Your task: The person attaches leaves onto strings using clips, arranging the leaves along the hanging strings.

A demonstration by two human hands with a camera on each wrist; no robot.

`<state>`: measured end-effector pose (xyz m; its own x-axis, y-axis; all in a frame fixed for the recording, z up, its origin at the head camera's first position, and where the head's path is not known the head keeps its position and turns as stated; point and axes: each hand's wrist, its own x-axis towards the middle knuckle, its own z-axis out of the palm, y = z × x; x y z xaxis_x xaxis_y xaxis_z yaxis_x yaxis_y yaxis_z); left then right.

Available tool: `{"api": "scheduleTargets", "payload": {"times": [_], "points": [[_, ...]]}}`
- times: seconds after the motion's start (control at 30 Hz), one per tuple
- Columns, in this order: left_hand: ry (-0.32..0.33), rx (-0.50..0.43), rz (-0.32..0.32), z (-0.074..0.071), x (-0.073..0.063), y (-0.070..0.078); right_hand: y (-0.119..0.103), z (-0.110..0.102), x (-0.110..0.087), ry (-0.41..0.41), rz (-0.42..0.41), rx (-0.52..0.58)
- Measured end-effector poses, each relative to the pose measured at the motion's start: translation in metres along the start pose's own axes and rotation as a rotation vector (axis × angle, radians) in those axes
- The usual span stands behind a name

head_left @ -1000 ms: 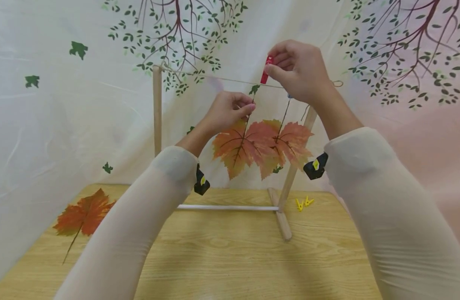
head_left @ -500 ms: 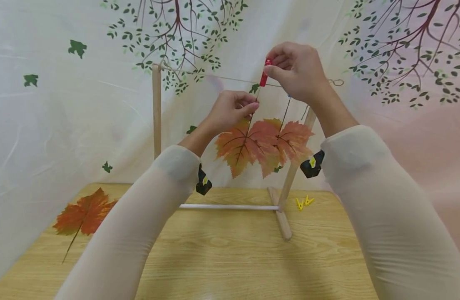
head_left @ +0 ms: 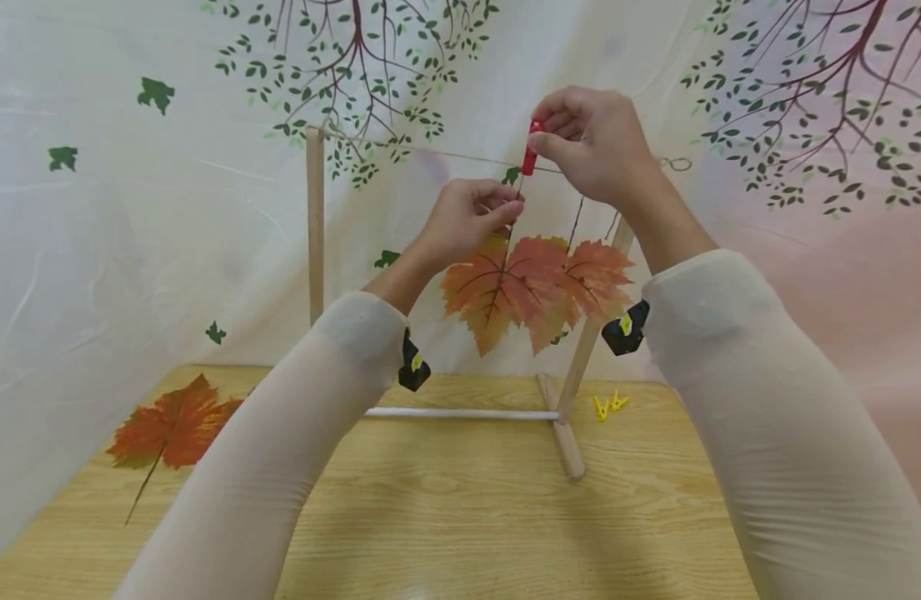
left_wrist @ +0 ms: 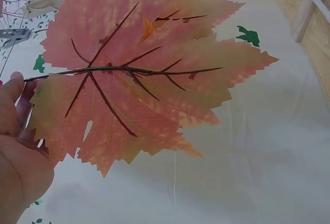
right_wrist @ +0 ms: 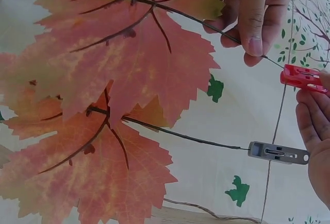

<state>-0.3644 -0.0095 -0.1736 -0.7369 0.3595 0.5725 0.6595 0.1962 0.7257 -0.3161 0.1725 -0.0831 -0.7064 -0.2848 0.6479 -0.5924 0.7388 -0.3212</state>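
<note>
My left hand [head_left: 468, 215] pinches the dark stem of an orange-red artificial maple leaf [head_left: 490, 287], its blade hanging below the fingers. Above it, the right hand [head_left: 598, 142] grips a red clothespin [head_left: 531, 150] between thumb and fingers. In the right wrist view, the clothespin's front end lies over the twine [right_wrist: 278, 113], and the stem tip meets that end. A second maple leaf [head_left: 603, 271] hangs just to the right, partly behind the first. Its stem runs up to a grey clothespin [right_wrist: 278, 153] on the same twine.
A wooden frame, with a left post [head_left: 315, 225] and white bottom bar [head_left: 460, 413], carries the twine. Two yellow clothespins [head_left: 610, 406] lie beside its right foot [head_left: 568, 454]. Another maple leaf [head_left: 167, 421] lies at the table's left, partly behind the left sleeve.
The red clothespin has come down slightly onto the twine. My left hand has shifted a little right with the leaf, bringing its stem tip to the clothespin.
</note>
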Motion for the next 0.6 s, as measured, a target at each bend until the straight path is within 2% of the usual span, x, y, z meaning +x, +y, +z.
{"api": "scheduleTargets", "payload": {"times": [0.27, 0.37, 0.6], "points": [[0.011, -0.077, -0.013, 0.0041, 0.0014, -0.0020, 0.0013, -0.0001, -0.0006, -0.013, -0.016, -0.012], [0.012, -0.082, 0.005, 0.0046, 0.0016, -0.0024, 0.0013, -0.0003, -0.0003, -0.022, -0.022, -0.023], [0.018, -0.090, -0.010, 0.0061, 0.0022, 0.0009, -0.0001, -0.0003, -0.0016, -0.044, -0.009, -0.019]]}}
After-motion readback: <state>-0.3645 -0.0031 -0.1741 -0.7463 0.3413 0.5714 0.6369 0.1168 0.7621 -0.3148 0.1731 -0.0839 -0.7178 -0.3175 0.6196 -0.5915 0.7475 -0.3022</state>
